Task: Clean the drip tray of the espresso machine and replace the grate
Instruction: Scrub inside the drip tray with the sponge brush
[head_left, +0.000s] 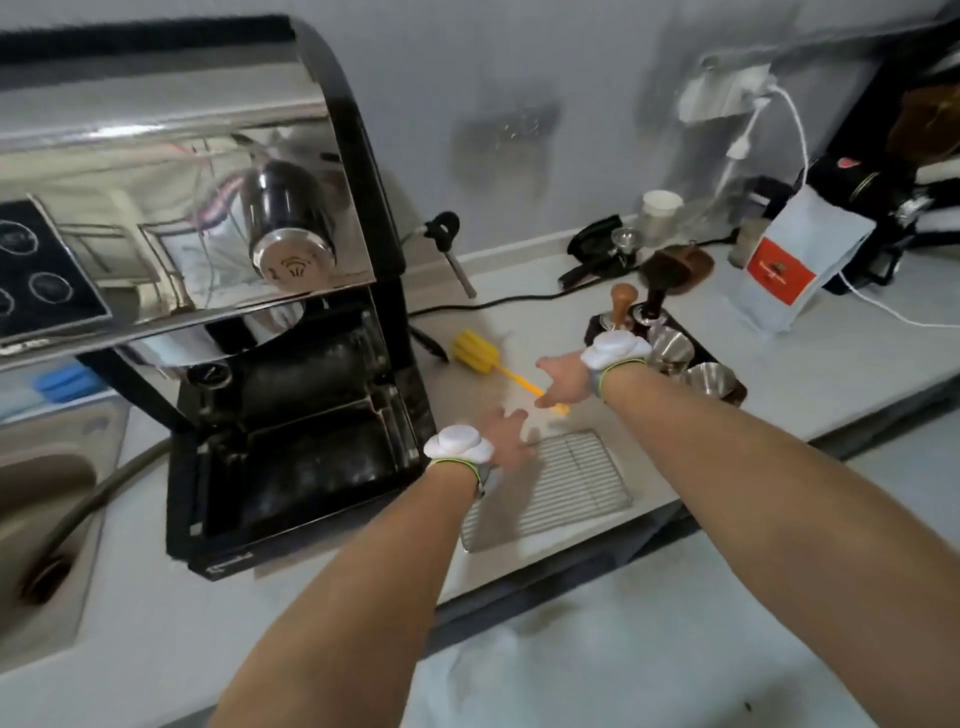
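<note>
Machine: I see the espresso machine (218, 291) on the left of the tabletop (779, 374). Its drip tray (311, 467) sits open at the bottom, dark and wet-looking, with no cover on it.

Grate: the grate (550, 488) lies flat on the tabletop, just to the right of the tray. Its long side runs from near me on the left up and away to the right.

Brush: a yellow brush (475, 351) lies past the grate, near the machine's right side. Its fat foam head points to the machine and its thin handle points to my right hand.

Left hand: my left hand (506, 439) is spread out with the fingers loose. It holds nothing. It is at the far left corner of the grate, touching it or just above it; the blur stops me from telling which.

Right hand: my right hand (563, 379) is at the tail end of the brush handle. The fingers curl down by it, but I cannot tell if they have hold of it.

What matters next: I think the brush comes first, to scrub the tray. The right hand is nearer the brush, and the tray lies to its left. The left hand is nearer the grate, which must slide left to go back on.

Risk: the cups (691, 364) sit close behind my right wrist and could get bumped.
</note>
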